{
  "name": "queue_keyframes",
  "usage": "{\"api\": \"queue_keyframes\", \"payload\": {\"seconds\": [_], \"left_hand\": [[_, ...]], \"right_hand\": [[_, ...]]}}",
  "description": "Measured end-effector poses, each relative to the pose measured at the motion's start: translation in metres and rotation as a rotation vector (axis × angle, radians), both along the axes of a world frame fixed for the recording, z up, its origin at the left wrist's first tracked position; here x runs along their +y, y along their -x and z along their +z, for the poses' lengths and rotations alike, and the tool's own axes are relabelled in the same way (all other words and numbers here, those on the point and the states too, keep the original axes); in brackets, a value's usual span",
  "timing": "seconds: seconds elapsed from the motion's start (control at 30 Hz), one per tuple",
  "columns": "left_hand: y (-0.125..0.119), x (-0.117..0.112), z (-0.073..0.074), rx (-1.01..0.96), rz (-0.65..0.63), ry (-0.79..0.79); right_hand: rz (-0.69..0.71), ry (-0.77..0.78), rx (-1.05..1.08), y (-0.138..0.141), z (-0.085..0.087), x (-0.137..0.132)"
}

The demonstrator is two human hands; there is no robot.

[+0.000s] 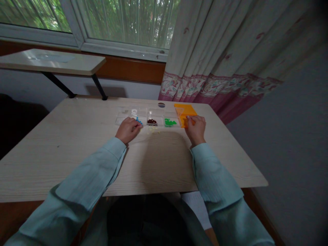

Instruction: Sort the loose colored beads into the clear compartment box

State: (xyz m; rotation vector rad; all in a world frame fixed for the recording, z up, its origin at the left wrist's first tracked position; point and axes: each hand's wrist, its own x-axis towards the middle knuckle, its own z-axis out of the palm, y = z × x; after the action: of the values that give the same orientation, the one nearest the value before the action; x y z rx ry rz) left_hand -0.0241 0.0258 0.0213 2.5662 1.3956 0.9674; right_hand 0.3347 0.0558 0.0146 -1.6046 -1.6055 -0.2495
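Observation:
A clear plastic compartment box (pixel 160 112) lies open near the table's back edge. Its front compartments hold small blue pieces (pixel 138 121), dark brown pieces (pixel 152 122) and green pieces (pixel 170 122). My left hand (pixel 128 130) is at the box's front left, beside the blue pieces, fingers pinched together; what they hold is too small to make out. An orange plate (pixel 186 110) lies at the box's right end. Over its front part, my right hand (pixel 196 130) has its fingers closed, and their contents are hidden. Pale yellow bits (pixel 153 130) lie on the tabletop before the box.
The pale wooden table (pixel 89 164) carries a raised shelf (pixel 64 63) on black legs at the back left. A dark oval spot (pixel 161 105) is behind the box. A patterned curtain (pixel 200 61) hangs at the back right, next to a window (pixel 128 24).

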Motion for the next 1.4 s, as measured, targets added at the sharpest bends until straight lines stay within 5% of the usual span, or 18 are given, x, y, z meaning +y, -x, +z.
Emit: {"api": "queue_keyframes", "payload": {"seconds": [0.17, 0.4, 0.67, 1.1, 1.4], "left_hand": [[0.002, -0.001, -0.001, 0.108, -0.071, 0.031], [-0.001, -0.006, 0.001, 0.256, -0.013, 0.025], [-0.006, -0.009, 0.001, 0.303, 0.024, 0.023], [-0.025, -0.013, -0.004, 0.129, -0.061, 0.045], [0.007, 0.002, 0.003, -0.170, 0.133, 0.059]], "right_hand": [[0.118, -0.029, -0.091, 0.024, 0.006, -0.007], [0.422, -0.018, -0.212, 0.074, 0.005, -0.022], [0.714, 0.145, -0.336, 0.108, 0.002, -0.039], [0.712, 0.223, -0.344, 0.110, 0.002, -0.041], [0.728, 0.221, -0.325, 0.106, 0.000, -0.039]]}}
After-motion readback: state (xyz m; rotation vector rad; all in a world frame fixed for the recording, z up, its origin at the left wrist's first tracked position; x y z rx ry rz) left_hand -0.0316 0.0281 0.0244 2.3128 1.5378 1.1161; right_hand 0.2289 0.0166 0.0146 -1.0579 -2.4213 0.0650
